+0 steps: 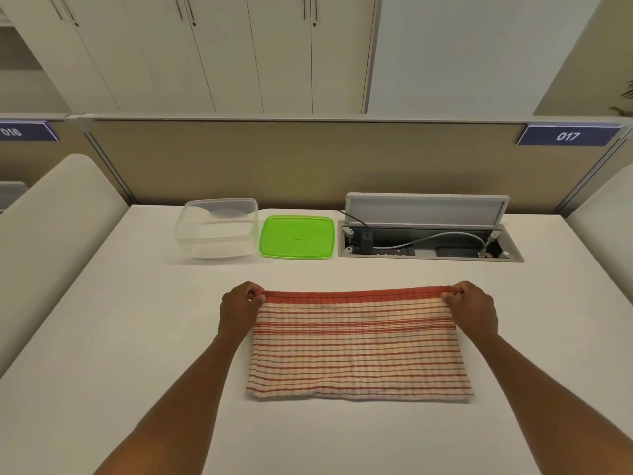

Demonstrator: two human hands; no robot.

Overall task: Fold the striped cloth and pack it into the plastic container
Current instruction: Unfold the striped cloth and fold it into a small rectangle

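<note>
A red-and-cream striped cloth (pixel 358 347) lies flat on the white table (pixel 137 337) as a wide rectangle, folded over, its red hem at the far edge. My left hand (pixel 239 308) pinches the far left corner of the cloth. My right hand (pixel 474 308) pinches the far right corner. Both far corners are held at table level or just above it. A clear plastic container (pixel 215 228) stands open and empty at the back of the table, left of centre. Its green lid (pixel 296 236) lies flat beside it on the right.
An open cable box (pixel 428 241) with its grey flap raised and cables inside is sunk into the table at the back right. A beige partition (pixel 274 159) closes off the far edge. Padded side panels flank the table on both sides.
</note>
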